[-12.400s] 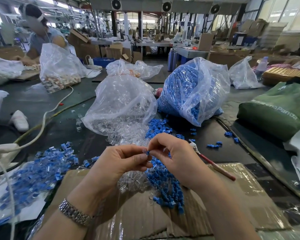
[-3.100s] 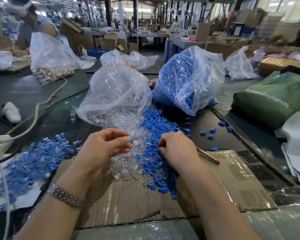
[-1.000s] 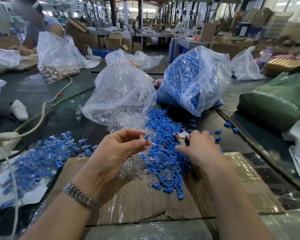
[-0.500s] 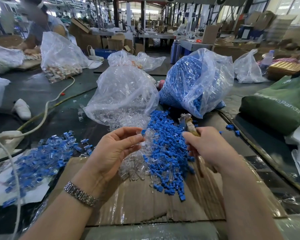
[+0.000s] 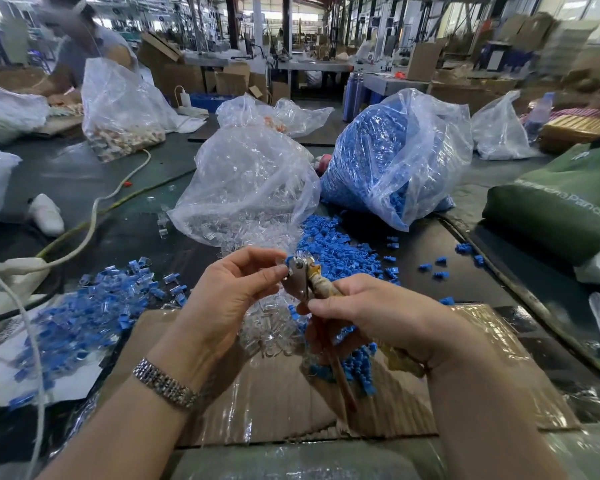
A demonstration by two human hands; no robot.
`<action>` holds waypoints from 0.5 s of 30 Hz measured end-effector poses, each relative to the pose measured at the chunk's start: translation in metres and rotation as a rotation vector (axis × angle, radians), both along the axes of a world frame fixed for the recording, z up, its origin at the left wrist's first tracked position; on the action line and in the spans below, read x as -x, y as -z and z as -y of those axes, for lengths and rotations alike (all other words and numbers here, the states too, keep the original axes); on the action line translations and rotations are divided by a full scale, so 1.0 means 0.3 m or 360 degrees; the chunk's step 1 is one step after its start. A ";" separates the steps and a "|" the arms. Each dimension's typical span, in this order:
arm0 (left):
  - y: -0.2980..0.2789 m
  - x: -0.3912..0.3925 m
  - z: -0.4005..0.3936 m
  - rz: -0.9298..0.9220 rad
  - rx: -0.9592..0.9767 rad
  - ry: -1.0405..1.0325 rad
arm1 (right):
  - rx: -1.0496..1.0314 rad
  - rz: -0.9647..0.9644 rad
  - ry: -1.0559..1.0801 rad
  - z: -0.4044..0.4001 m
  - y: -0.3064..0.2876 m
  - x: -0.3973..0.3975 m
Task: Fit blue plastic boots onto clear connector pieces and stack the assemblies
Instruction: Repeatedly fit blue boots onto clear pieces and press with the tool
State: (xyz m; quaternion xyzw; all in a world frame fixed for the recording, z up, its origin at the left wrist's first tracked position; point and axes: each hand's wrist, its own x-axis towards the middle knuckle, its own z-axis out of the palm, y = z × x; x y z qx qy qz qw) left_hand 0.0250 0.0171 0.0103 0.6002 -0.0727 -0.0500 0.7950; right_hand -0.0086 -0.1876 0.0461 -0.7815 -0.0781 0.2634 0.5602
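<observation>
Head view, worktop: dark worktop (image 5: 84, 181) carrying a flattened cardboard sheet (image 5: 274, 403) under the hands, white paper at left, a white cable (image 5: 94, 216) crossing it.
Head view, stock: loose blue boots (image 5: 329, 244) heaped ahead of the hands; clear connector pieces (image 5: 267, 327) piled beside them; finished assemblies (image 5: 84, 313) spread at left; bag of clear pieces (image 5: 243, 188) and bag of blue boots (image 5: 395, 157) behind.
Head view, room: factory hall with cartons and benches; a green bag (image 5: 561, 202) at right; another person at far left.
Left hand: left hand (image 5: 229, 296) pinches a small clear piece at the tool head, a blue boot just behind the fingertips.
Right hand: right hand (image 5: 371, 313) grips the wrapped handles of a metal plier-like tool (image 5: 302, 275).
Hard to make out: whether boot and connector are already joined; tool jaws hidden by fingers; background blurred.
Change: half a second ago the tool pointed up, apart from the left hand; it now meets the left fingertips.
</observation>
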 end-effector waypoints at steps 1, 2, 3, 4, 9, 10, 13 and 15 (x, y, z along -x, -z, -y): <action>0.002 0.000 -0.002 0.0022 -0.0042 -0.0001 | 0.0021 0.0000 0.0005 -0.001 0.001 -0.001; 0.004 0.000 -0.003 0.0043 -0.0083 -0.0006 | 0.0042 0.0003 0.0008 -0.004 0.003 -0.001; 0.005 0.000 -0.003 0.0061 -0.0113 -0.0014 | 0.0056 0.0008 0.0012 -0.008 0.005 0.000; 0.005 0.000 -0.002 0.0073 -0.0129 -0.0022 | 0.0064 0.0018 0.0019 -0.015 0.006 0.000; 0.000 -0.001 0.001 0.0065 -0.0135 -0.0087 | 0.0162 0.0144 0.0073 -0.049 0.020 -0.004; 0.000 -0.001 -0.003 0.0048 -0.0110 -0.0104 | 0.0179 0.0165 0.0082 -0.054 0.025 -0.004; 0.002 0.004 -0.006 0.0035 -0.0075 -0.0098 | 0.0093 0.0121 0.0111 -0.063 0.034 -0.005; -0.001 0.002 -0.006 0.0070 -0.0091 -0.0081 | -0.0005 0.0030 0.0107 -0.061 0.025 -0.006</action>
